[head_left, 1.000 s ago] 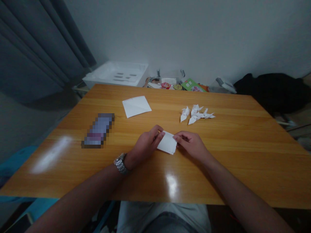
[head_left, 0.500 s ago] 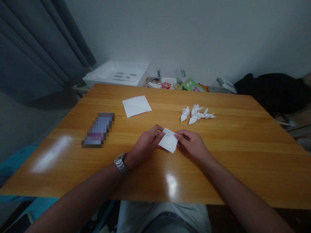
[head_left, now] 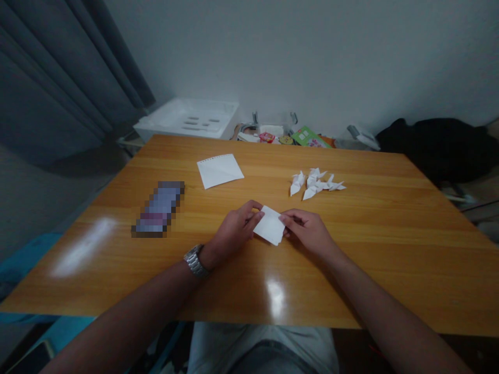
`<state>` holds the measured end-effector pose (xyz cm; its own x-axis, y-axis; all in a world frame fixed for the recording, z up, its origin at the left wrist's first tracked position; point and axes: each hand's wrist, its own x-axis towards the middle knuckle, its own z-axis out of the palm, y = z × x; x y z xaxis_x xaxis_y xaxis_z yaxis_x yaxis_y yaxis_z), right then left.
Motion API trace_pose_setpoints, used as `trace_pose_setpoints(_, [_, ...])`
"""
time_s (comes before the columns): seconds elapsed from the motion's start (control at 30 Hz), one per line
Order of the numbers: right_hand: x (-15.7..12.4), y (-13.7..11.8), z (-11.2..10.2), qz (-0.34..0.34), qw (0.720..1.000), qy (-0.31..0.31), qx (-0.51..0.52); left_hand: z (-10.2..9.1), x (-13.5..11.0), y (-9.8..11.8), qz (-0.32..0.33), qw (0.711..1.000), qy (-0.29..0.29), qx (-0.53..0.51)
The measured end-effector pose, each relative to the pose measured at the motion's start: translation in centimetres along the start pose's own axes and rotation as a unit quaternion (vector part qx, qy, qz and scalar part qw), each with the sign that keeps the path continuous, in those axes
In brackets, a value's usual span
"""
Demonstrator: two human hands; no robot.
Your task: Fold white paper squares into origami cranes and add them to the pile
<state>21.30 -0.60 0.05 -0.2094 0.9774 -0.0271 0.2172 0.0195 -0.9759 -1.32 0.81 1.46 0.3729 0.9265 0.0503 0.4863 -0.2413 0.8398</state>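
A small folded white paper (head_left: pixel 269 225) lies near the middle of the wooden table (head_left: pixel 390 244). My left hand (head_left: pixel 233 232), with a metal watch on its wrist, pinches the paper's left edge. My right hand (head_left: pixel 307 232) pinches its right edge. Both hands rest low on the tabletop with their fingers curled on the paper.
A flat white sheet (head_left: pixel 219 170) lies farther back on the left. Several folded white paper cranes (head_left: pixel 315 183) sit at the back right. A blurred-out object (head_left: pixel 158 209) lies to the left. Behind the table are a white tray (head_left: pixel 189 119), small clutter (head_left: pixel 284 136) and dark cloth (head_left: pixel 436 143).
The folded paper has shifted slightly up and turned a little between my fingers; my hands have barely moved.
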Motion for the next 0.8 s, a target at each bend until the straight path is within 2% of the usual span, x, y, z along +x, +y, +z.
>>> trace_pose_setpoints(0.13, [0.1, 0.5, -0.2, 0.004, 1.000, 0.003, -0.013, 0.1, -0.1, -0.2, 0.010, 0.998, 0.003, 0.064])
trace_pose_setpoints(0.27, [0.2, 0.9, -0.4, 0.009, 0.998, 0.019, -0.067, 0.2, 0.1, -0.8, 0.012, 0.987, 0.038, 0.155])
trace_pose_setpoints(0.4, [0.4, 1.2, -0.5, 0.003, 0.993, 0.032, -0.116, 0.3, 0.2, -1.1, 0.096, 0.974, 0.069, 0.196])
trace_pose_setpoints(0.53, [0.4, 1.2, -0.5, 0.000, 0.991, 0.026, -0.132, 0.7, -0.1, -0.9, 0.174, 0.962, 0.025, 0.208])
trace_pose_setpoints(0.8, [0.4, 1.1, -0.4, -0.022, 0.983, 0.015, -0.184, 1.3, -0.8, -1.2, 0.196, 0.946, -0.030, 0.257])
